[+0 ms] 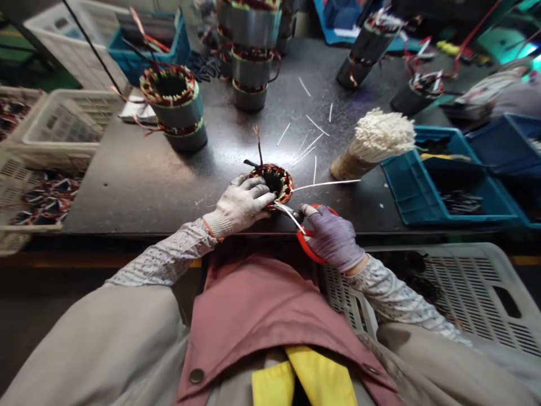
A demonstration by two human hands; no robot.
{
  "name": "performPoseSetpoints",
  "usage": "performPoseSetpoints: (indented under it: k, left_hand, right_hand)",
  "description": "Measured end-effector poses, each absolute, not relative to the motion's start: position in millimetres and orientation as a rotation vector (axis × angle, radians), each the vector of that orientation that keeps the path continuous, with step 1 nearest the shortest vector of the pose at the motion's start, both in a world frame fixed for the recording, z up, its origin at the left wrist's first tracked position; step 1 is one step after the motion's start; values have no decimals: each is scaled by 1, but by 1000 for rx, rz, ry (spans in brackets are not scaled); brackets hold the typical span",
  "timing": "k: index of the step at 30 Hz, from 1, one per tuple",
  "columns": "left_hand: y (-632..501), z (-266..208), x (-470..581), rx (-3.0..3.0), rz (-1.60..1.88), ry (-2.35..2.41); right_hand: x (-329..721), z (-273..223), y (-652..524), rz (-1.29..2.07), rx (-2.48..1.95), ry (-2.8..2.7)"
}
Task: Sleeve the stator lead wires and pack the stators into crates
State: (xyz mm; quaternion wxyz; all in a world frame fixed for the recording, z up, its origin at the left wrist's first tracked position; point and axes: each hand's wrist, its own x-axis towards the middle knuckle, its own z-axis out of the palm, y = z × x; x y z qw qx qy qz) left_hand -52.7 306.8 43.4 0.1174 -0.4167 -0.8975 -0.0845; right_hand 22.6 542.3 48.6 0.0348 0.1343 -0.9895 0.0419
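Observation:
A motor stator [285, 179] with copper windings stands on the dark table in front of me. My left hand [243, 204], in a white glove, is closed around its left side with the fingers over the rim. In a purple glove, my right hand [333, 235] grips red-handled scissors [307, 248]. Their blades reach the stator's near right rim, beside a white cord end. Another white cord [327, 184] sticks out from the stator to the right. Several short white cord pieces [316, 125] lie beyond it.
A bundle of white cords [382, 138] stands at the right, beside blue bins [452, 217]. Stacked stators [186, 138] stand at the back left and centre. Crates [63, 132] line the left side. Another person's gloved hand [492, 90] shows at far right.

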Motion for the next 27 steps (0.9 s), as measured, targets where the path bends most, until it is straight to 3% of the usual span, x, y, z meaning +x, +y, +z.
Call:
performPoseSetpoints:
  k: [4,10,21,27]
  left_hand:
    - [304,44,-55,-1244,-238,-2618]
    - [298,49,-65,-1375,-247,-2551]
    - [289,47,-76,-1457,-294,-2536]
    - [285,79,-63,-1419,-153,-2727]
  right_hand:
    - [17,40,553,213,550,-3042]
    - [17,26,574,464,234,-2939]
    - [-1,10,579,795,250,-2969]
    - [-34,35,581,693,196,-3180]
